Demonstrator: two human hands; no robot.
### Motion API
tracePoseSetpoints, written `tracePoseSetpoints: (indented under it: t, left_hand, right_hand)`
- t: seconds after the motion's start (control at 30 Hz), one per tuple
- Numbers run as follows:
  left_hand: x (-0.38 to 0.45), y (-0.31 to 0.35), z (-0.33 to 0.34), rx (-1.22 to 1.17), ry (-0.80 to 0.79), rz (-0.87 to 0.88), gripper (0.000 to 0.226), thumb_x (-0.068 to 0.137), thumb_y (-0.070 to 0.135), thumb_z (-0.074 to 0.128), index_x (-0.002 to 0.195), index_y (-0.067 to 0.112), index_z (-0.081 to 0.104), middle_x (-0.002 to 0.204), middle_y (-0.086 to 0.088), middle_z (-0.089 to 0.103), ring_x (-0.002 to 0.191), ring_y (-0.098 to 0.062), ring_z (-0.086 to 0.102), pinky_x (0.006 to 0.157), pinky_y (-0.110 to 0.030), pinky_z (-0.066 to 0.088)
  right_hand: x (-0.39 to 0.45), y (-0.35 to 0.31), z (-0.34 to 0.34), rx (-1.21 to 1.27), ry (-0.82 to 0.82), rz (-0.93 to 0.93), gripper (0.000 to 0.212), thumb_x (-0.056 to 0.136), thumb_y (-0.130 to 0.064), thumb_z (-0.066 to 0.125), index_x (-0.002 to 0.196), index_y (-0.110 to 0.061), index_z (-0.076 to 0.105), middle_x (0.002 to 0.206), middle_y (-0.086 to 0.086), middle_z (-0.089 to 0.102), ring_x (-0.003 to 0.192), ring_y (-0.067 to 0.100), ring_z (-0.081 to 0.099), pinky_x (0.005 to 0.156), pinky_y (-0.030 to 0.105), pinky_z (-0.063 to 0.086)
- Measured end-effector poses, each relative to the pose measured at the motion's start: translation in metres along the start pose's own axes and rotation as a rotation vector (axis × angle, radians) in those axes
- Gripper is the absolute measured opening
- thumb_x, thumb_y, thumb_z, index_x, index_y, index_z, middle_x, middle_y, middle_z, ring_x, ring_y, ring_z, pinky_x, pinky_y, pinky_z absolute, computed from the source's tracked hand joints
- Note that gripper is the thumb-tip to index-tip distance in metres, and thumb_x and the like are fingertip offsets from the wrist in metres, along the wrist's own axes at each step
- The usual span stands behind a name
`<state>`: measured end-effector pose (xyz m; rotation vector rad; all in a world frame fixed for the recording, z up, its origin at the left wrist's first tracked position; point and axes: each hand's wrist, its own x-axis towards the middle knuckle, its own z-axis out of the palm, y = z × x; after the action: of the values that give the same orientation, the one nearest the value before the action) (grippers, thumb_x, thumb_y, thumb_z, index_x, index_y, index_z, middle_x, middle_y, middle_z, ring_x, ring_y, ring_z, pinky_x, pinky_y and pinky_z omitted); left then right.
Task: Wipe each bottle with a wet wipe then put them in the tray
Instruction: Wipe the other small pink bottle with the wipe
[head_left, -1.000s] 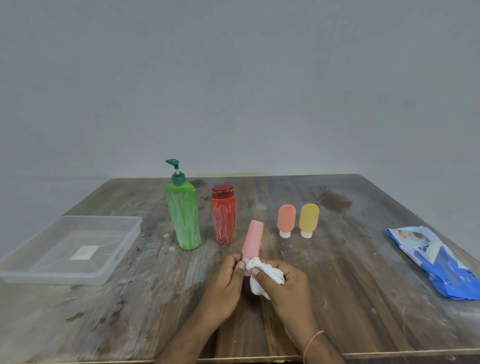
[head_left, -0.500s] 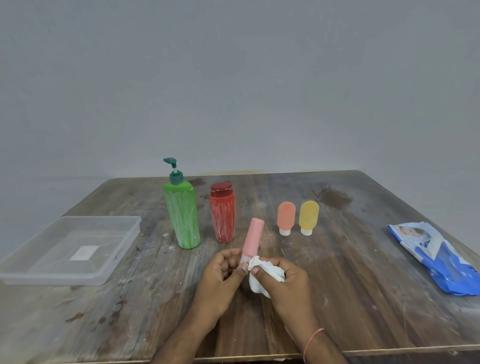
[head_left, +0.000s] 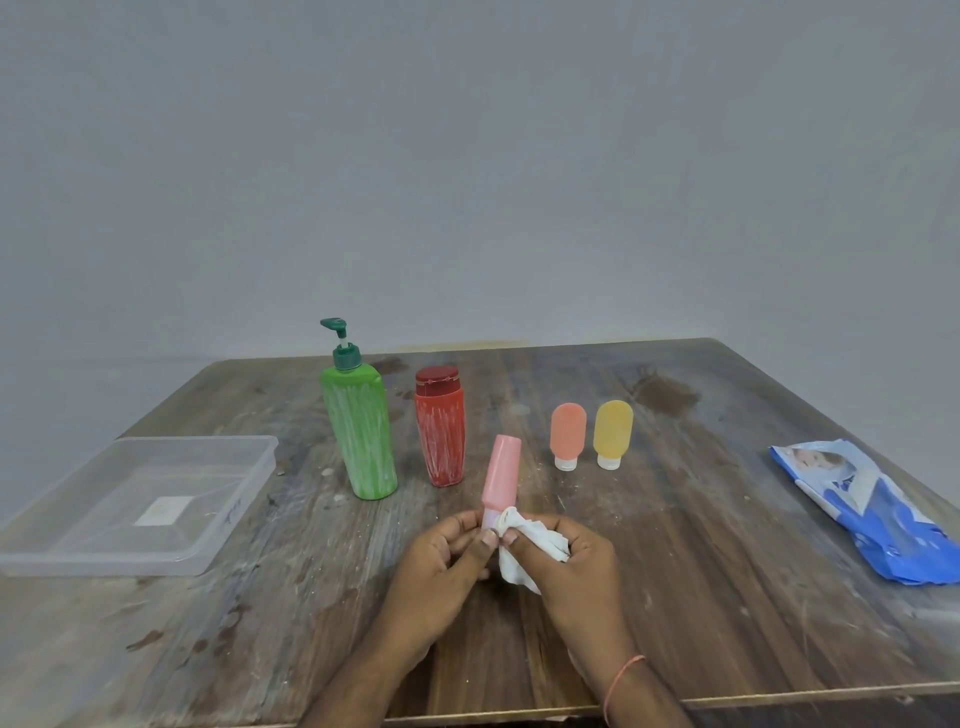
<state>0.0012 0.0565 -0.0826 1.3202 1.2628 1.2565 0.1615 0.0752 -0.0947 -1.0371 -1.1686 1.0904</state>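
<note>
Pink bottle (head_left: 501, 475), pinched in our left hand (head_left: 441, 561), gets our right hand's (head_left: 566, 564) clutched wet wipe (head_left: 519, 545); tray (head_left: 208, 540) far left holds no bottles.

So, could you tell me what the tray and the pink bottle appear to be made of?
The tray looks like clear, glossy plastic: the tabletop shows through its walls. The pink bottle, gripped by the left hand, seems to be opaque, smooth plastic with a soft sheen, though that is only its look.

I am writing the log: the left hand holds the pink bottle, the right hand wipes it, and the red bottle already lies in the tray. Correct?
Not quite. The head view shows the red bottle standing on the table, beside the green pump bottle; the tray holds no bottle. The left hand does hold the pink bottle, the right hand the wet wipe.
</note>
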Motion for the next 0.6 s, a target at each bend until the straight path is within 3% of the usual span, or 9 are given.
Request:
tracePoseSetpoints:
  t: [0.2,0.6]
  left_hand:
    - [-0.0006,-0.0012,0.0000,0.070,-0.038,0.018,0.025,0.108,0.022,0.057,0.129,0.025,0.069,0.110,0.005,0.081,0.097,-0.013,0.074,0.080,-0.025,0.056]
    - [-0.0001,-0.0017,-0.0019,0.136,-0.058,-0.004,0.032,0.113,0.019,0.043,0.126,0.032,0.070,0.114,0.013,0.078,0.103,-0.011,0.072,0.088,-0.031,0.058]
  right_hand:
    - [0.0019,0.0017,-0.0010,0.032,-0.036,0.017,0.010,0.087,-0.012,0.088,0.095,-0.017,0.085,0.083,0.003,0.082,0.075,0.007,0.072,0.066,0.025,0.059]
    - [0.0015,-0.0030,-0.0001,0.091,-0.059,0.038,0.008,0.085,-0.018,0.089,0.092,-0.018,0.087,0.084,0.007,0.081,0.076,0.011,0.072,0.068,0.028,0.060]
